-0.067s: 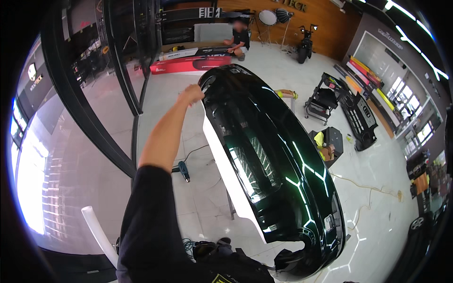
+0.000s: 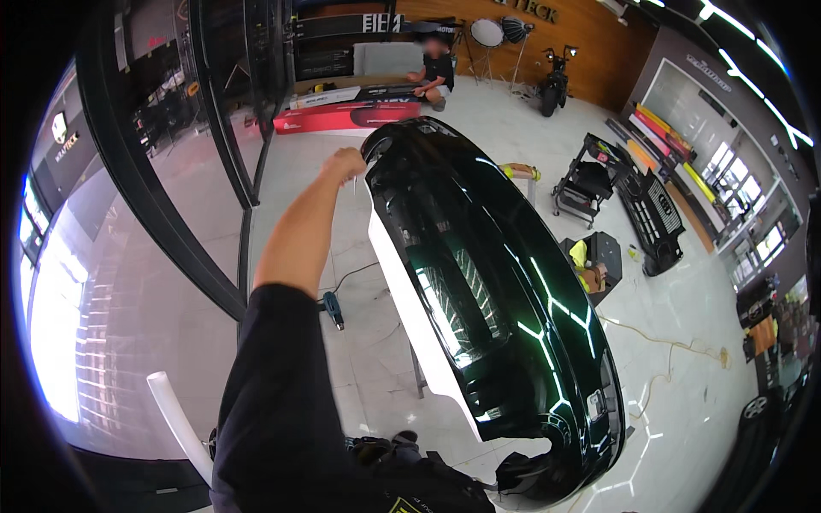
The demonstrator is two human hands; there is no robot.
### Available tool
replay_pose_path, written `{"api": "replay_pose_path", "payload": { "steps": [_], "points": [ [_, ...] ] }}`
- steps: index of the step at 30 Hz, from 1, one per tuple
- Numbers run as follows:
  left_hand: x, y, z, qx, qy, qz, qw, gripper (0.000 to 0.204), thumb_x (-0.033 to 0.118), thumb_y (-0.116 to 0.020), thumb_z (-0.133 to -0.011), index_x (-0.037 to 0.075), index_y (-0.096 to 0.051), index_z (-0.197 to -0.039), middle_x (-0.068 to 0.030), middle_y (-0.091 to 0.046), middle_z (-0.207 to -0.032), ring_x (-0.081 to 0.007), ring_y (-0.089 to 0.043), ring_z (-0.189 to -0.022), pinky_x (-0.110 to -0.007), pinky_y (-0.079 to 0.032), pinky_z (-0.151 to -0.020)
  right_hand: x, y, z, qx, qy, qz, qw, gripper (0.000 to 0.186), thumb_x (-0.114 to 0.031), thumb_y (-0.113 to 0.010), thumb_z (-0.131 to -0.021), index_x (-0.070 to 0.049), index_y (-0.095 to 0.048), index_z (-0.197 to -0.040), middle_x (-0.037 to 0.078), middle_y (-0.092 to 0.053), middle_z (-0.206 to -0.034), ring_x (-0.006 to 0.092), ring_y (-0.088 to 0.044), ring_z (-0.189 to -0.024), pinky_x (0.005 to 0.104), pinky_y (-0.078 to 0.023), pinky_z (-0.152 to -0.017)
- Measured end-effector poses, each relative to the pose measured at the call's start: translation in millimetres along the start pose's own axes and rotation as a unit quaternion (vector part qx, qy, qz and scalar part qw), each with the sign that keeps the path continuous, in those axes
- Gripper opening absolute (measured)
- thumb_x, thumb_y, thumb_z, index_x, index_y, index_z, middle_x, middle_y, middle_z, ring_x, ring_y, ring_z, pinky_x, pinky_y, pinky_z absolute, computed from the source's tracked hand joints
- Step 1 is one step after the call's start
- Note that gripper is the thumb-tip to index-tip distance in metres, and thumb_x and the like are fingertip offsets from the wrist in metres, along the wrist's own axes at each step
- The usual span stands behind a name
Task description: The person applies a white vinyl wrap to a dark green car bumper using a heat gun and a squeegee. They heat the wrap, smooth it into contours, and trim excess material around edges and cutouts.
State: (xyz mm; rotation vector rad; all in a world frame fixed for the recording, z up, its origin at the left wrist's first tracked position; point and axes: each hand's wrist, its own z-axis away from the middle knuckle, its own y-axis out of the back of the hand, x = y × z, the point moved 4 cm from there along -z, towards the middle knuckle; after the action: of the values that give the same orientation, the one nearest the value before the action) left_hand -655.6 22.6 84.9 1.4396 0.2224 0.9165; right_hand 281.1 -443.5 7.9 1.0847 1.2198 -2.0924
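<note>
A glossy dark green car bumper (image 2: 513, 282) lies lengthwise before me, raised off the floor. Along its left edge hangs a white strip (image 2: 410, 316), like the pale side of a film. My left arm reaches out to the bumper's far left corner. There my left hand (image 2: 345, 163) is closed, just beside the edge; a thin light bit shows below the fingers, too small to name. Whether the hand touches the edge I cannot tell. My right hand is out of view. A blue heat gun (image 2: 333, 309) with a cord lies on the floor left of the bumper.
A white tube (image 2: 175, 419) leans at the lower left near glass doors. Long red boxes (image 2: 342, 118) lie beyond the bumper, with a person (image 2: 434, 73) sitting behind. Right of it stand a black cart (image 2: 586, 184), a dark toolbox (image 2: 603, 256), another bumper (image 2: 654, 214) and a yellow cord (image 2: 676, 344).
My left hand has shifted slightly up and away from me, still closed, along the bumper's far left corner. The bumper looks unmoved.
</note>
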Motion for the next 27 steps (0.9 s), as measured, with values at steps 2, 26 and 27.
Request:
{"api": "replay_pose_path", "payload": {
  "steps": [2, 26, 27],
  "points": [
    [5.9, 16.0, -11.5, 0.053, -0.033, -0.023, 0.998, 0.030, 0.019, -0.057, -0.079, -0.008, -0.067, -0.088, -0.0193, -0.069, -0.082, -0.0294, -0.069, -0.067, -0.044, -0.055, -0.055, 11.0, -3.1, 17.9, 0.024, 0.028, -0.031, 0.999, 0.044, -0.037, -0.052, -0.096, -0.002, -0.049, -0.122, 0.012, -0.059, -0.087, 0.0214, -0.059, -0.069, 0.0340, -0.053, -0.055],
    [330.8, -320.9, 439.7, -0.087, -0.720, 0.172, 0.666, 0.015, 0.005, -0.070, -0.082, 0.002, -0.068, -0.096, -0.0095, -0.061, -0.094, -0.0280, -0.060, -0.084, -0.037, -0.049, -0.072, 25.0, 20.3, 20.0, 0.196, 0.143, -0.110, 0.964, 0.048, -0.023, -0.050, -0.095, 0.008, -0.041, -0.131, 0.011, -0.051, -0.083, 0.0143, -0.051, -0.055, 0.0247, -0.048, -0.044],
    [339.7, -328.8, 443.2, -0.085, -0.718, 0.155, 0.673, 0.015, 0.005, -0.070, -0.081, 0.003, -0.068, -0.096, -0.0087, -0.060, -0.095, -0.0284, -0.060, -0.087, -0.038, -0.049, -0.074, 23.4, 30.7, 17.5, 0.201, 0.135, -0.122, 0.963, 0.047, -0.023, -0.050, -0.096, 0.007, -0.041, -0.131, 0.010, -0.051, -0.083, 0.0143, -0.051, -0.055, 0.0247, -0.047, -0.043]
  ]
}}
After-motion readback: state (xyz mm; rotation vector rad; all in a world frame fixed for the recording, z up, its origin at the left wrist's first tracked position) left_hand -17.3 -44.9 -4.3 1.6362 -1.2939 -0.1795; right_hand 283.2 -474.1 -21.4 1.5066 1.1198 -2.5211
